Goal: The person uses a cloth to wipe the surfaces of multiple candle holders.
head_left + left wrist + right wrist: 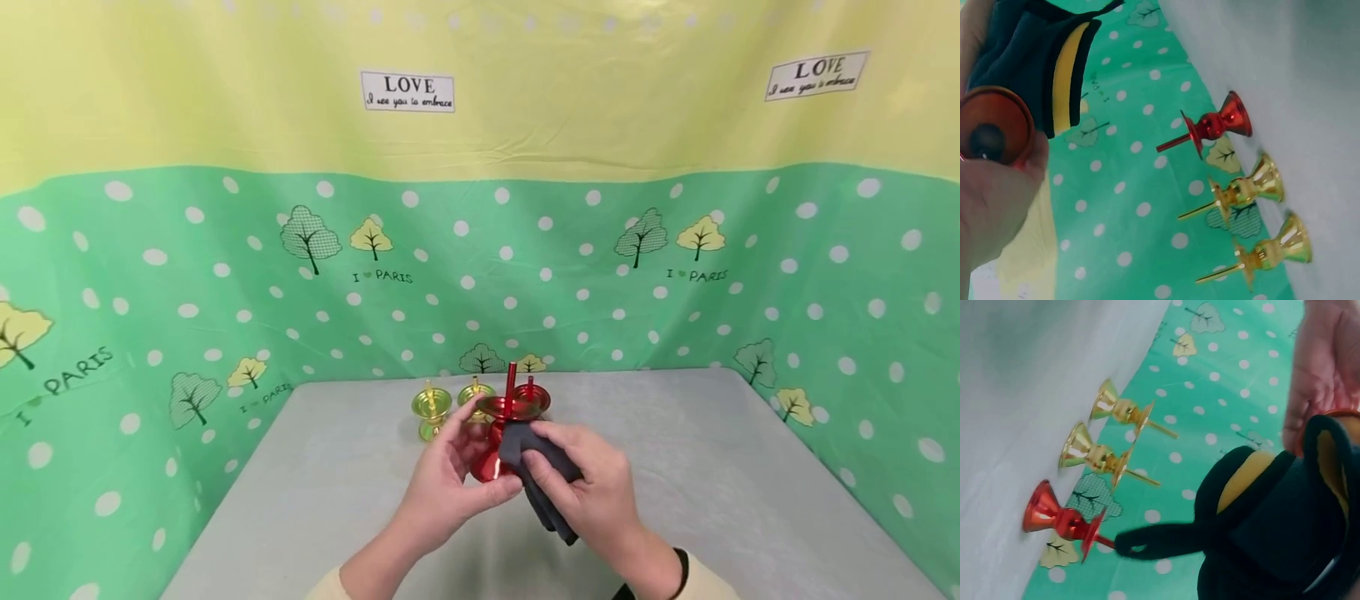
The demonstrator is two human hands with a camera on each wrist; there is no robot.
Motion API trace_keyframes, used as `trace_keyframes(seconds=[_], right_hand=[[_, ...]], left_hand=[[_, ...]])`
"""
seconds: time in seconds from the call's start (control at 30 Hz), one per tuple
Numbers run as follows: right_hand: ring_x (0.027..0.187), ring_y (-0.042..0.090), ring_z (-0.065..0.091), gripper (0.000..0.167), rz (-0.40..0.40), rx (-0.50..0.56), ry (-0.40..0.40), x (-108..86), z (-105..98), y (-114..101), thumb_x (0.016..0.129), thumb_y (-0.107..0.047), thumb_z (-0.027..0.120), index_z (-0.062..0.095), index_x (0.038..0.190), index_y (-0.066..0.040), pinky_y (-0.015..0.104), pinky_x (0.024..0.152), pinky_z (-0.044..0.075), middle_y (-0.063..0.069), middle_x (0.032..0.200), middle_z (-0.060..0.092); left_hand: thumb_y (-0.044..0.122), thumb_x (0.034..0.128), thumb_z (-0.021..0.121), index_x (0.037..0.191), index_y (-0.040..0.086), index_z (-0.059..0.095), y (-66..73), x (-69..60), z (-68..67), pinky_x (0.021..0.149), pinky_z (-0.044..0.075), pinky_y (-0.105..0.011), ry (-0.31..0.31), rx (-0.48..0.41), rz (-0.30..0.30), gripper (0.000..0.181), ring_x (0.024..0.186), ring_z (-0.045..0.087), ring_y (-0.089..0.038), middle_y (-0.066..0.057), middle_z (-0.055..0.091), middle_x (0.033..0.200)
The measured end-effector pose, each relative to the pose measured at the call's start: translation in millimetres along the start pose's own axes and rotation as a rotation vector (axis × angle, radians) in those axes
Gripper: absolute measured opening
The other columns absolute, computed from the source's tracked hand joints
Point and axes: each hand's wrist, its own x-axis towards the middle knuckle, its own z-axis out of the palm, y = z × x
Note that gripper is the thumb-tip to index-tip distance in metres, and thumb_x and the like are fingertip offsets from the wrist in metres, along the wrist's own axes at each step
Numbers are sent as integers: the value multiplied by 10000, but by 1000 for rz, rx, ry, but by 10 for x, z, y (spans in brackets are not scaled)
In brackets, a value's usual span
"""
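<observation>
In the head view my left hand (442, 492) holds a shiny red candlestick (489, 465) off the table, upright, with its spike pointing up. My right hand (603, 483) pinches a folded dark cloth (551, 462) against the candlestick's stem, below the dish. From underneath, the left wrist view shows the candlestick's round hollow base (1016, 115) beside the cloth (1029, 62), which has a yellow stripe. A loop of the cloth (1260, 519) hangs toward the camera in the right wrist view. Part of the stem is hidden behind cloth and fingers.
Behind my hands, two gold candlesticks (431, 406) and another red candlestick (538, 398) stand upright in a row on the grey table (337, 467). A green and yellow curtain (420, 292) with dots and trees surrounds the table's back and sides.
</observation>
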Motion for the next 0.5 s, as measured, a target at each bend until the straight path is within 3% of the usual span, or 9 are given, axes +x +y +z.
trace_keyframes(seconds=[0.13, 0.23, 0.3, 0.37, 0.5], right_hand=[[860, 128, 761, 394, 109, 6, -14, -12, 0, 54, 858, -10, 851, 781, 1224, -138, 153, 743, 596, 66, 1092, 820], [854, 101, 751, 427, 148, 16, -9, -9, -2, 74, 855, 15, 841, 778, 1241, -154, 148, 703, 586, 67, 1107, 823], [860, 124, 759, 401, 102, 16, -3, -3, -6, 71, 864, -18, 849, 780, 1237, -149, 158, 724, 589, 73, 1100, 821], [852, 157, 762, 311, 7, 9, 4, 5, -1, 61, 916, -104, 835, 785, 1221, -133, 181, 751, 597, 70, 1067, 818], [867, 196, 764, 261, -143, -18, 4, 11, 23, 55, 1039, -309, 720, 794, 1192, -111, 229, 822, 612, 43, 1024, 811]], left_hand=[[63, 865, 884, 1667, 238, 318, 9, -16, -26, 1046, 567, -243, -36, -108, -35, 997, 1307, 678, -265, -162, 655, 1436], [89, 902, 858, 1684, 270, 272, 3, -20, -30, 1067, 547, -241, -49, -68, -26, 994, 1346, 654, -281, -134, 674, 1457], [111, 921, 843, 1689, 274, 260, -2, -20, -24, 1071, 529, -239, -43, -10, -1, 978, 1345, 639, -292, -104, 682, 1459], [131, 927, 841, 1688, 258, 276, -4, -20, -13, 1057, 533, -241, -38, 33, 19, 956, 1338, 626, -290, -70, 662, 1485], [147, 912, 863, 1692, 214, 291, 3, -22, 8, 1029, 570, -255, -34, 40, 33, 970, 1330, 629, -287, -57, 600, 1537]])
